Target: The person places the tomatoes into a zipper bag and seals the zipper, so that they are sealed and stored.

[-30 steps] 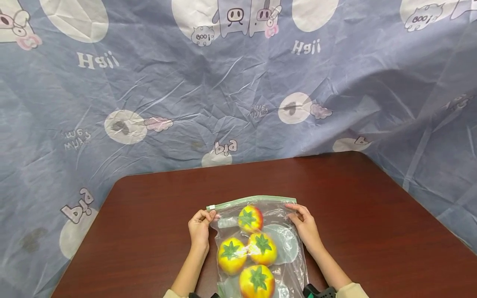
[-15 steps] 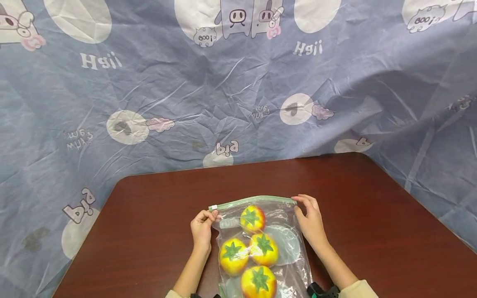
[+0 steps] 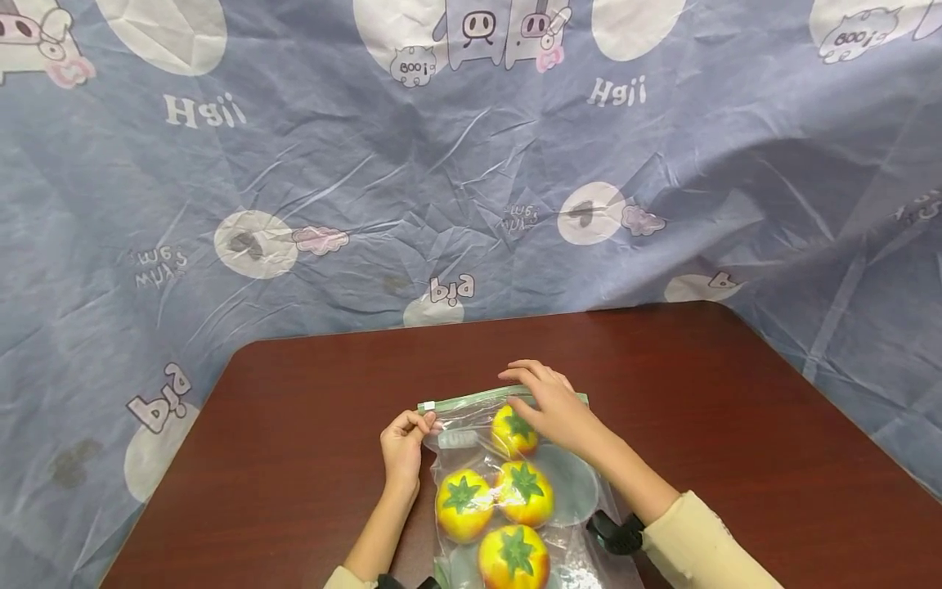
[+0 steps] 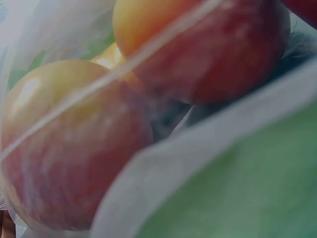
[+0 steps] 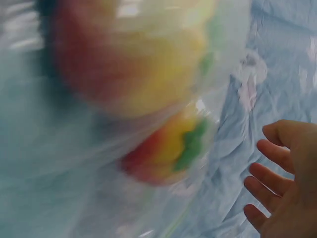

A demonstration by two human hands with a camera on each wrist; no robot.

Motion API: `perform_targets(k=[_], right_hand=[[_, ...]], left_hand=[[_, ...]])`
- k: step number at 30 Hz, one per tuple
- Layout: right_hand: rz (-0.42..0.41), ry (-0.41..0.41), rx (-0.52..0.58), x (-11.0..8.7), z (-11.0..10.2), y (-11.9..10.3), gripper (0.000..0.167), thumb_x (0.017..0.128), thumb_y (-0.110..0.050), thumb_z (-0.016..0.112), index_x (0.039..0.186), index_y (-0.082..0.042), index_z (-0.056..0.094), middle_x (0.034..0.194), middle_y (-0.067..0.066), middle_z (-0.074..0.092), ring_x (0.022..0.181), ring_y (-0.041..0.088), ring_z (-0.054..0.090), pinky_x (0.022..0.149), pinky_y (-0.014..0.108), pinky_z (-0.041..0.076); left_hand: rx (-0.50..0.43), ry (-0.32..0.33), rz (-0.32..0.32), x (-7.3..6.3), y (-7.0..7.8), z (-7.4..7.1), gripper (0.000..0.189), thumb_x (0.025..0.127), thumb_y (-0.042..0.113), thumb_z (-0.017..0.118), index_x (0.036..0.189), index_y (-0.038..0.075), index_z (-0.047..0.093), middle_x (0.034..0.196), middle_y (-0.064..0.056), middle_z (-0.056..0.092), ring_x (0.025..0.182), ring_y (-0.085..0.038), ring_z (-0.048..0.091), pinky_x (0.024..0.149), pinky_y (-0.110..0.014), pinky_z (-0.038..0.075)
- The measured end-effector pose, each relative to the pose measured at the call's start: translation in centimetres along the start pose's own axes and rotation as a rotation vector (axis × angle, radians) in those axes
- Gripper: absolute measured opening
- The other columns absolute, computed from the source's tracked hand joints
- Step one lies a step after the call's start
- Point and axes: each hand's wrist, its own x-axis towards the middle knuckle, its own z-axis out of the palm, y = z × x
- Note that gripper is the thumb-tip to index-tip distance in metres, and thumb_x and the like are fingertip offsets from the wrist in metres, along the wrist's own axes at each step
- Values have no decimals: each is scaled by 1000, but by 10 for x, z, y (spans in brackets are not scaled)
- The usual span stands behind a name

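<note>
A clear zip bag (image 3: 581, 564) with a green top strip and a white slider (image 3: 429, 406) lies on the table. Inside are several round yellow-red fruits (image 3: 517, 553) with green star-shaped leaf tops. My left hand (image 3: 402, 446) pinches the bag's upper left corner, just under the slider. Over the upper right of the bag is my right hand (image 3: 562, 409), fingers spread and pointing left, partly hiding the top fruit. In the right wrist view its fingers (image 5: 270, 181) hold nothing. The left wrist view shows only fruits (image 4: 74, 148) through plastic, close up.
The dark red-brown table (image 3: 316, 425) reaches out on both sides of the bag and behind it. A wrinkled blue cloth (image 3: 353, 164) with cartoon prints hangs behind the table and along its sides.
My right hand has let go of the bag's upper right edge and moved left over its top. The left hand has kept its pinch at the left corner.
</note>
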Motion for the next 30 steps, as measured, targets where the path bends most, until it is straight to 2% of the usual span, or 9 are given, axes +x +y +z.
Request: perform_targets(k=[6,9,17,22,26,30], right_hand=[[-79,-131,-62,29,2,-30,36,88,-22,57,123,-17,52,128,3,49,122,25,45,103,51,30],[-97,-188,-68,43,8,-41,37,88,-22,57,124,-17,52,127,3,50,121,25,45,103,49,31],[-82,-363,-23,67,32,-51,41,90,-24,54,129,-13,47,132,6,48,122,24,46,101,44,37],[-73,-457,17,75,44,-50,36,90,-27,55,123,-13,53,126,4,55,115,20,52,94,35,44],[-78,-470,30,77,51,-49,25,91,-22,54,113,-13,60,113,2,60,102,16,57,84,29,47],[-62,-451,37,77,53,-48,19,91,-20,53,107,-14,62,102,-1,59,87,12,55,73,24,45]], left_hand=[[14,-10,-2,2,2,0,32,79,0,64,60,-15,43,69,2,65,55,-8,61,65,-20,52],[26,-16,-5,3,3,1,35,80,1,64,65,-21,41,70,2,64,56,-8,61,66,-20,52],[36,-29,-17,3,6,1,33,81,-2,61,68,-24,40,71,4,64,59,-8,62,68,-21,52],[23,-34,-10,3,6,-1,29,80,-7,59,67,-24,40,71,6,64,58,-8,61,66,-20,51],[24,-43,-11,1,6,-2,29,80,-6,59,68,-24,40,71,8,65,57,-7,61,68,-20,50],[16,-45,-6,-1,6,-1,30,80,-5,60,67,-23,40,71,8,65,57,-7,62,69,-20,51]])
